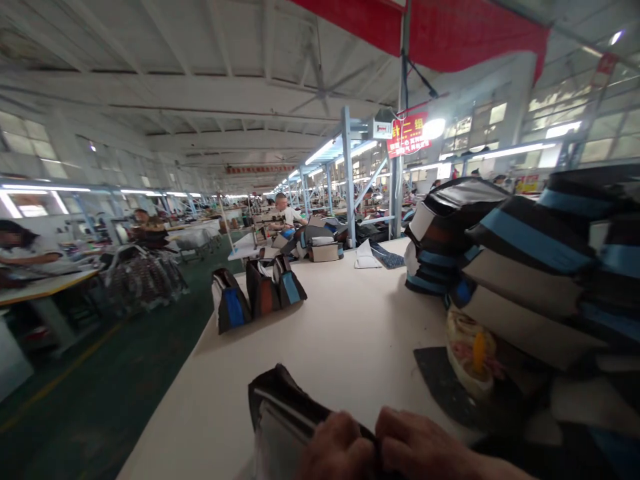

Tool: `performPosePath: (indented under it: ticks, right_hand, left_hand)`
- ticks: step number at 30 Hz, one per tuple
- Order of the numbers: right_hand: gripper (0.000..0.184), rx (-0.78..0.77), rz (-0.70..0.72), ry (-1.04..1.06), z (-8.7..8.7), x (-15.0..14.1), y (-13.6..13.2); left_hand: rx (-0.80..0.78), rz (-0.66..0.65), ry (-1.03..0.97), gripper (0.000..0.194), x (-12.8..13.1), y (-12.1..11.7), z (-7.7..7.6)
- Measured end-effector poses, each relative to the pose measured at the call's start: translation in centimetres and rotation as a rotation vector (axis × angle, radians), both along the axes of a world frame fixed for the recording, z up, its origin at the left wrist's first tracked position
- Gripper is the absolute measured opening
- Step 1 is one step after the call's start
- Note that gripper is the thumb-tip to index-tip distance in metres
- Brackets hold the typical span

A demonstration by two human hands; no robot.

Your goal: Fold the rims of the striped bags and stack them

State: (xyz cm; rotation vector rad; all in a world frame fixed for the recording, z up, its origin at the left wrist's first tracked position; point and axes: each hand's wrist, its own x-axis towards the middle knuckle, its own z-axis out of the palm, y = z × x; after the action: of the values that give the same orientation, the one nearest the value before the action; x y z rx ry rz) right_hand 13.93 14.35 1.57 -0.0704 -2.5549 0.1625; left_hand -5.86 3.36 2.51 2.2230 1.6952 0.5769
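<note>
At the bottom of the head view, a dark sewn fabric piece (285, 410) with a pale grey side stands on the table, its lower part cut off by the frame. My left hand (340, 450) is closed on its dark upper edge. Close beside it, my right hand (425, 443) also grips that edge with curled fingers. Farther up the pale table (330, 327) three similar dark pieces stand in a row, with a blue panel (233, 307), a brown panel (268, 295) and a light blue panel (290, 288).
Stacked dark, blue and beige sewn pieces (530, 267) rise at the right. Before them, a bowl-like container (470, 360) holding a yellow item rests on a dark mat (435, 380). A metal post (349, 177) stands behind the table. Other people work at far tables.
</note>
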Motion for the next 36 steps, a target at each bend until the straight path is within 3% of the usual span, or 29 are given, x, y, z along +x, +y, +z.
performPosePath:
  ticks: [3, 7, 9, 11, 14, 17, 20, 23, 27, 30, 36]
  right_hand:
    - [0.033, 0.096, 0.021, 0.164, -0.8, 0.1, 0.0]
    - [0.027, 0.015, 0.119, 0.266, 0.0, 0.1, -0.6]
    - [0.026, 0.028, 0.172, 0.293, 0.9, 0.1, -0.8]
    - [0.025, -0.024, 0.129, 0.27, 2.5, 0.2, -0.9]
    - [0.024, -0.427, 0.03, 0.176, 5.4, 0.9, -0.4]
    - [0.02, -0.87, 0.006, 0.028, 7.8, 2.3, 0.5]
    - [0.02, -0.993, -0.029, -0.129, 9.2, 3.7, 1.1]
    - [0.027, -0.966, -0.036, -0.207, 10.0, 4.4, 1.3]
    - [0.037, -0.865, -0.034, -0.181, 10.6, 3.9, 1.4]
    - [0.024, -0.836, -0.084, -0.199, 10.3, 3.2, 1.6]
    - [0.009, -1.125, -0.051, -0.183, 8.5, 2.8, 1.7]
  left_hand:
    - [0.073, -0.214, 0.061, 0.014, -0.5, 1.6, -0.1]
    - [-0.081, -0.137, -0.041, 0.031, 0.6, 2.7, -0.6]
    - [-0.135, -0.115, -0.112, 0.03, 0.9, 2.6, 0.7]
    - [-0.208, -0.099, -0.222, 0.025, 0.7, 2.3, 3.4]
    - [-0.334, -0.069, -0.388, 0.019, 0.3, 2.5, 7.9]
    - [-0.501, -0.089, -0.548, 0.023, 0.2, 3.4, 10.3]
    - [-0.657, -0.086, -0.707, 0.025, 0.5, 4.0, 10.0]
    - [-0.706, -0.1, -0.777, 0.024, 1.0, 4.1, 9.4]
    - [-0.711, -0.152, -0.77, 0.015, 1.9, 4.4, 9.8]
    - [-0.687, -0.143, -0.726, 0.01, 2.4, 4.4, 10.3]
    - [-0.643, -0.06, -0.689, 0.011, 2.5, 4.0, 9.6]
